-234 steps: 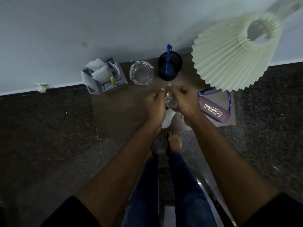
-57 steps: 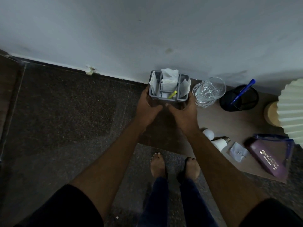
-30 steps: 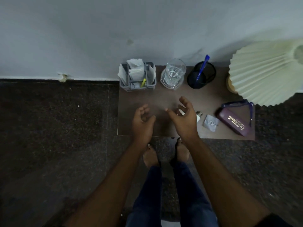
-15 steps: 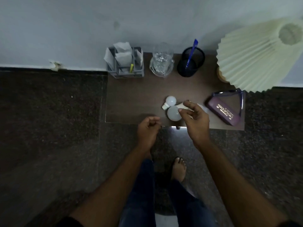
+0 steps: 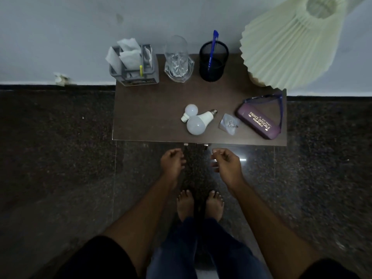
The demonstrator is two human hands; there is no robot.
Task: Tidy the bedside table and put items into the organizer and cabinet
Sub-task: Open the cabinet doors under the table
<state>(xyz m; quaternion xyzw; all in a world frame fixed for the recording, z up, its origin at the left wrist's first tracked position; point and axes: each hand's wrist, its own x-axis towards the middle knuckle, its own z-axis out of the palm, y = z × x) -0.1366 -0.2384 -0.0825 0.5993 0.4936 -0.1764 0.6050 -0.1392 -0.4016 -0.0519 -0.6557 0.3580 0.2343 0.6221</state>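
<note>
The dark brown bedside table (image 5: pixel 153 109) stands against the wall. On its back left sits a grey organizer (image 5: pixel 135 65) holding white papers and a yellow item. Two white bulbs lie at mid-table, a small bulb (image 5: pixel 190 111) touching a large bulb (image 5: pixel 198 122). To their right are a small clear packet (image 5: pixel 228 124) and a purple glasses case (image 5: pixel 258 122). My left hand (image 5: pixel 172 164) and my right hand (image 5: pixel 226 165) hover just in front of the table edge, fingers loosely curled, holding nothing.
A clear glass ashtray (image 5: pixel 178 61) and a black mesh pen cup (image 5: pixel 213 61) with a blue pen stand along the back. A pleated cream lampshade (image 5: pixel 291 41) overhangs the right back corner. Blue-rimmed glasses (image 5: pixel 279 105) lie beside the case. Dark stone floor surrounds the table.
Both hands have pulled back from the tabletop to just in front of its edge. The packet, covered by my right hand half a second ago, now lies in the open.
</note>
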